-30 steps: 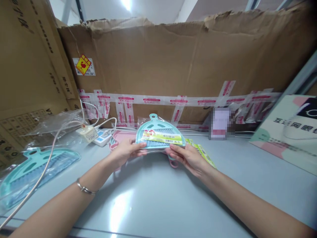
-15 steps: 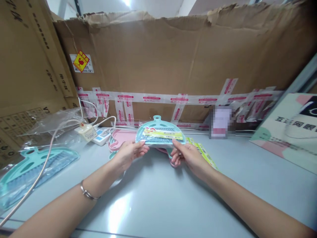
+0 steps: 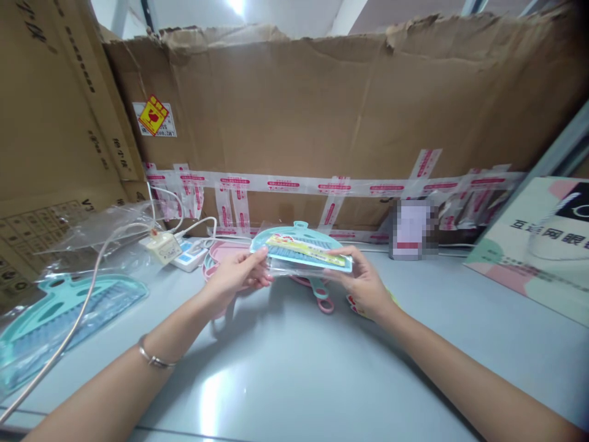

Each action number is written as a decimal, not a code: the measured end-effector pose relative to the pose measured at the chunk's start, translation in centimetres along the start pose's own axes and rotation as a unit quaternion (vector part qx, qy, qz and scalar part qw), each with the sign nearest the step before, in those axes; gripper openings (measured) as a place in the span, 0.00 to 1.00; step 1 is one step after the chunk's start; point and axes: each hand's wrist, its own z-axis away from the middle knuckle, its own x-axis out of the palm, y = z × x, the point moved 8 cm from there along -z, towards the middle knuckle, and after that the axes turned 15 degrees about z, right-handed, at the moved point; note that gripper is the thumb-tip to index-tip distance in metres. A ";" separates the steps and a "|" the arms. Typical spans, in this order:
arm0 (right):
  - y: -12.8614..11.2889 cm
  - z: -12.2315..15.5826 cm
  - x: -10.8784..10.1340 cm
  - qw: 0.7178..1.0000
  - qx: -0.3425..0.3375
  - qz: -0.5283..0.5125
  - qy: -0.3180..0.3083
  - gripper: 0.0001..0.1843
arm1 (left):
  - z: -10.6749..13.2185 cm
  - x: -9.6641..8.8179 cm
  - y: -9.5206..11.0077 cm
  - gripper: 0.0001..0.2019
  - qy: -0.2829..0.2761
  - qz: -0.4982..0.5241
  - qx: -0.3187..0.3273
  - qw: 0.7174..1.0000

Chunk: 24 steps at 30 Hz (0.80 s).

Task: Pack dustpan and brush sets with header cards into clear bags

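Observation:
A small teal dustpan and brush set [image 3: 299, 240] with a yellow-green paper label [image 3: 305, 250] is held above the grey table between both hands. My left hand [image 3: 239, 274] pinches its left edge, fingers closed on it. Gripping the right edge is my right hand [image 3: 363, 281], thumb on top. The set lies almost flat, its hanging loop pointing away from me. Under it on the table lie pink dustpans [image 3: 225, 252] and a pink handle loop [image 3: 326, 303].
Another teal dustpan in clear plastic [image 3: 59, 313] lies at the left with a white cable across it. A power strip [image 3: 177, 252] sits near the taped cardboard wall [image 3: 322, 123]. A printed board [image 3: 538, 245] leans at the right.
The teal set has tipped from facing me to lying nearly flat. My right hand has shifted from under the front edge to the right edge.

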 end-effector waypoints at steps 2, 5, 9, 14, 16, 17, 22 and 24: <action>0.4 0.0 0.1 1.000 0.015 -0.020 0.003 0.16 | 0.1 -0.5 1.6 0.29 -0.003 -0.065 0.071 0.995; 0.7 -0.1 0.2 0.999 0.025 -0.042 -0.001 0.16 | 0.5 0.1 3.6 0.54 -0.082 -0.156 0.196 0.965; 0.3 0.1 0.3 0.999 0.016 -0.036 -0.020 0.16 | 0.9 0.8 4.5 0.31 -0.132 -0.189 0.302 0.925; 0.2 0.4 0.8 0.998 0.044 -0.001 -0.051 0.25 | 0.5 0.6 4.0 0.07 -0.094 -0.122 0.310 0.938; 0.2 0.4 0.4 0.997 0.049 0.055 -0.027 0.28 | 0.6 0.6 3.8 0.07 -0.081 -0.107 0.304 0.943; 0.1 0.4 0.1 0.994 0.041 0.099 -0.010 0.27 | 0.7 0.6 3.7 0.07 -0.073 -0.099 0.300 0.946; -1.1 0.6 -1.2 0.975 -0.033 0.210 0.070 0.21 | 1.0 0.9 3.4 0.09 -0.050 -0.136 0.262 0.954; -1.5 0.7 -1.8 0.975 -0.052 0.188 0.105 0.19 | 0.8 1.2 2.9 0.10 -0.055 -0.175 0.218 0.959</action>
